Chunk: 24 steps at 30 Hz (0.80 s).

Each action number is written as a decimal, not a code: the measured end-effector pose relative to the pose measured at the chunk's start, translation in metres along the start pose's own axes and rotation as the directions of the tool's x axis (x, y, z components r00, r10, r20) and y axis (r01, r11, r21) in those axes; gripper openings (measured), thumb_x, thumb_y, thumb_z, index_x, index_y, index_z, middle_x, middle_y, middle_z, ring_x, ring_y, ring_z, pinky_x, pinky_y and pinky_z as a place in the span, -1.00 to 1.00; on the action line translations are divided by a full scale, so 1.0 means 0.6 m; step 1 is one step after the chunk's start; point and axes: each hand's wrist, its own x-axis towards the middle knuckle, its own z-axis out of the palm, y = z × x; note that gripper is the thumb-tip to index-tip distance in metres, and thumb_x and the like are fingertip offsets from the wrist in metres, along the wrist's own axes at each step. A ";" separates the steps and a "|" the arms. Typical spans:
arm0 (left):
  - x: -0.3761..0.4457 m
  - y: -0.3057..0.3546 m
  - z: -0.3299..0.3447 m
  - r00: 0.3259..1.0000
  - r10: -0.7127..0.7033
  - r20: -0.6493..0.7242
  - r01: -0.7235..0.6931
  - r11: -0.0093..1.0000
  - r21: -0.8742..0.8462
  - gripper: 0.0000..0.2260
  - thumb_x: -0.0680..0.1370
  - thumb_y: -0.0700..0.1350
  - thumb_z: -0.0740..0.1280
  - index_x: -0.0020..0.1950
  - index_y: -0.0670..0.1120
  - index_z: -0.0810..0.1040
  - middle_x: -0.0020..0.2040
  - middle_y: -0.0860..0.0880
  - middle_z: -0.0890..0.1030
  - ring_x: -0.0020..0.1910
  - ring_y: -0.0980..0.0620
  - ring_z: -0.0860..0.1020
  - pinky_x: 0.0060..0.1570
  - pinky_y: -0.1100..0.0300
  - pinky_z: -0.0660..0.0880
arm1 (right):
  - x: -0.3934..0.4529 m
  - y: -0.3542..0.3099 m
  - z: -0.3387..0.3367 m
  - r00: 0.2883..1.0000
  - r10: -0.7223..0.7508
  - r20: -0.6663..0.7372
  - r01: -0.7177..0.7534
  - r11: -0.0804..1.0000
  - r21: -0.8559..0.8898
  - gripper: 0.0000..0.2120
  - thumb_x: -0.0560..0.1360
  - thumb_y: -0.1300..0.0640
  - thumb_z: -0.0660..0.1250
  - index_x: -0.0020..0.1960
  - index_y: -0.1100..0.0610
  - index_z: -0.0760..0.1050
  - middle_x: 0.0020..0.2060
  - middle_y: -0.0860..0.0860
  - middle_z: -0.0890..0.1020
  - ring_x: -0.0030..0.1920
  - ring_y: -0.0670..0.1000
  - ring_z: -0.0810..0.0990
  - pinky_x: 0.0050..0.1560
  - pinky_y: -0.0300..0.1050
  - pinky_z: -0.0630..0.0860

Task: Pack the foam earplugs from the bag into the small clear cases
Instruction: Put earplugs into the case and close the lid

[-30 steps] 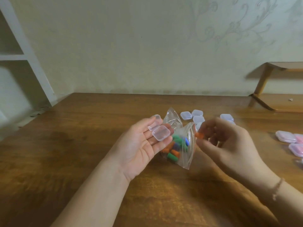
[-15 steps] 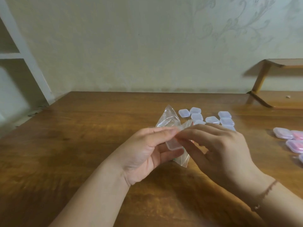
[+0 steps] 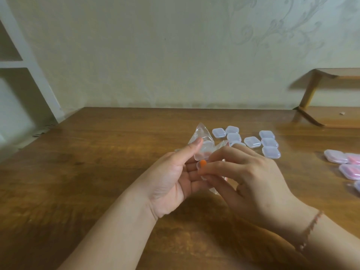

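My left hand [image 3: 171, 184] lies palm up above the table and holds a small clear case [image 3: 204, 152], its lid up against my raised thumb. My right hand [image 3: 251, 182] pinches an orange foam earplug [image 3: 203, 163] at the mouth of that case. The clear plastic bag [image 3: 200, 131] stands right behind both hands; its lower part and the earplugs in it are hidden by my fingers.
Several closed clear cases [image 3: 252, 142] lie in a cluster behind my right hand. Pink-tinted cases [image 3: 350, 168] sit at the right edge of the wooden table [image 3: 97, 172]. A low wooden shelf [image 3: 331, 115] is at the back right, a white shelf unit [image 3: 29, 55] at the left.
My right hand brought the orange earplug from beside the bag over to the case. The case lid has come open under my left thumb, and both hands now meet in front of the bag.
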 end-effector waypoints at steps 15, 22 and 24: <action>0.002 0.009 -0.002 1.000 -0.025 -0.018 0.024 0.997 -0.070 -0.51 0.47 0.06 0.35 0.27 -0.24 0.55 0.15 -0.29 0.65 0.08 -0.13 0.66 0.03 0.01 0.62 | -0.003 0.024 -0.020 0.924 0.321 -0.209 -0.237 0.908 0.345 -0.92 0.45 0.22 0.39 -0.17 0.07 0.64 -0.32 -0.09 0.58 -0.29 -0.11 0.51 -0.27 -0.26 0.38; 0.002 0.014 -0.005 0.994 -0.032 -0.101 0.024 0.997 -0.077 -0.46 0.44 0.08 0.36 0.27 -0.28 0.50 0.10 -0.28 0.67 0.11 -0.13 0.67 -0.01 0.04 0.65 | -0.006 0.050 0.002 0.776 0.552 0.305 -0.565 0.823 -0.053 -0.89 0.43 0.03 0.35 -0.21 -0.17 0.60 -0.43 -0.17 0.59 -0.37 -0.16 0.54 -0.39 -0.25 0.42; 0.003 0.014 -0.004 0.993 -0.034 -0.111 0.026 0.997 -0.072 -0.46 0.44 0.08 0.36 0.26 -0.29 0.51 0.10 -0.28 0.67 0.10 -0.13 0.67 -0.01 0.04 0.65 | -0.001 0.042 0.006 0.773 0.544 0.326 -0.552 0.831 -0.077 -0.92 0.43 -0.05 0.36 -0.14 -0.22 0.61 -0.42 -0.18 0.57 -0.35 -0.16 0.54 -0.40 -0.29 0.36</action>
